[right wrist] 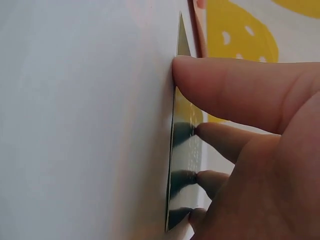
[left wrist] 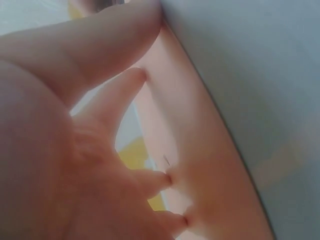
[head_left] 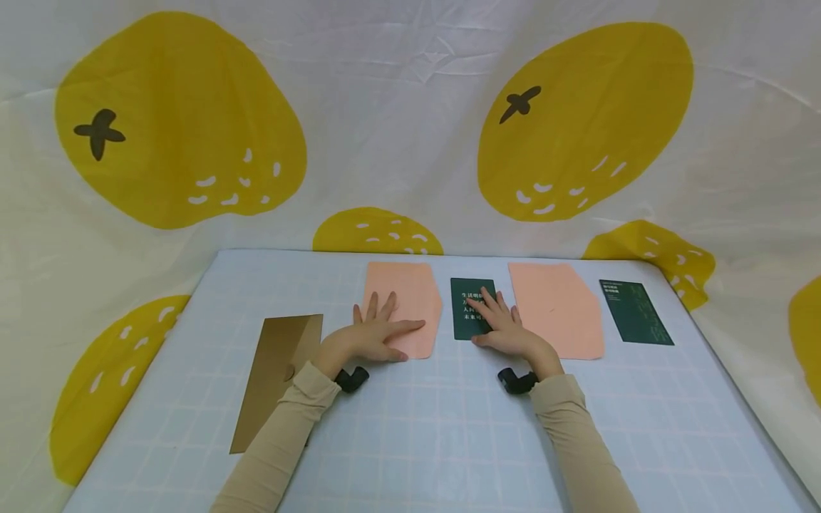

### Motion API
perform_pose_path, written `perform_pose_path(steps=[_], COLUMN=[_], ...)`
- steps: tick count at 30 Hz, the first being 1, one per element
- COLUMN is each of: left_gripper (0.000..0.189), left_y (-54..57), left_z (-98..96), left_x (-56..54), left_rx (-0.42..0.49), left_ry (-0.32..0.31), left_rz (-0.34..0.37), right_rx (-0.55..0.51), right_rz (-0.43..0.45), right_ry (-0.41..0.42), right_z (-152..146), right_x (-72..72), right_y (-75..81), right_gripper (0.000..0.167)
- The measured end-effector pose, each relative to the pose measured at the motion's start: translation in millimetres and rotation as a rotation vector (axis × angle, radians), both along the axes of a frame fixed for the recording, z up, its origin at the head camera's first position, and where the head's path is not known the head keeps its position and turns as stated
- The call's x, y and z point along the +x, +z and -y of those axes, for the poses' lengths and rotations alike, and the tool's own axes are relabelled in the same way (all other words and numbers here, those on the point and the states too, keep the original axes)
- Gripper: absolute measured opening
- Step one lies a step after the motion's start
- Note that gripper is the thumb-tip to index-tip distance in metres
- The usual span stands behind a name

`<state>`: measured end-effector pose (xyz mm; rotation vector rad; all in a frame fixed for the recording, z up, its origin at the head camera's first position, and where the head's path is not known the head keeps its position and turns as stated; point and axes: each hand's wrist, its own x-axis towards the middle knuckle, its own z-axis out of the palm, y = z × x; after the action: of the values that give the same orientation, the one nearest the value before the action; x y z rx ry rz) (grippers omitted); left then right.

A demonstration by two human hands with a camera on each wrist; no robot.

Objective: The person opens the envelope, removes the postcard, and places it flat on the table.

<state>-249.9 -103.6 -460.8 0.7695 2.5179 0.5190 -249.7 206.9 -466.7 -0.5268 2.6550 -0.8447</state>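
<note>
My left hand (head_left: 375, 336) lies with fingers spread over a flat pink envelope-like paper (head_left: 410, 285), whose right edge tapers to an angled flap. In the left wrist view its fingertips (left wrist: 167, 178) touch the pink surface. My right hand (head_left: 509, 331) rests on a small dark green card (head_left: 463, 288) with light printed characters, covering its lower right part. The right wrist view shows the thumb (right wrist: 187, 67) at the card's near edge and the other fingertips touching its glossy face, fingers fairly straight.
A second pink paper (head_left: 564, 306) lies just right of my right hand. Farther right is another green card (head_left: 635, 313). A brown folder-like piece (head_left: 272, 363) sits partly under my left forearm. All rest on a pale blue checked tabletop (head_left: 436, 442), with a fruit-print cloth (head_left: 398, 142) behind.
</note>
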Motion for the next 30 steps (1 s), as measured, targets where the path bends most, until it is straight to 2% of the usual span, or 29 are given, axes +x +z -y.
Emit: perform_pose_path(steps=[16, 22, 30], left_gripper=[0.069, 0.071, 0.075], left_y=[4.4, 8.2, 16.9], left_z=[-0.6, 0.6, 1.5], left_x=[2.7, 3.1, 4.8], left_rx=[0.003, 0.017, 0.050], left_ry=[0.008, -0.005, -0.004], left_rz=[-0.012, -0.004, -0.007], right_rx=[-0.005, -0.075, -0.182], right_rz=[-0.009, -0.007, -0.019], right_ry=[0.006, -0.014, -0.049], right_z=[-0.7, -3.2, 0.7], right_x=[-1.9, -1.0, 2.9], right_y=[1.6, 7.3, 22.3], right_gripper=[0.076, 0.072, 0.071])
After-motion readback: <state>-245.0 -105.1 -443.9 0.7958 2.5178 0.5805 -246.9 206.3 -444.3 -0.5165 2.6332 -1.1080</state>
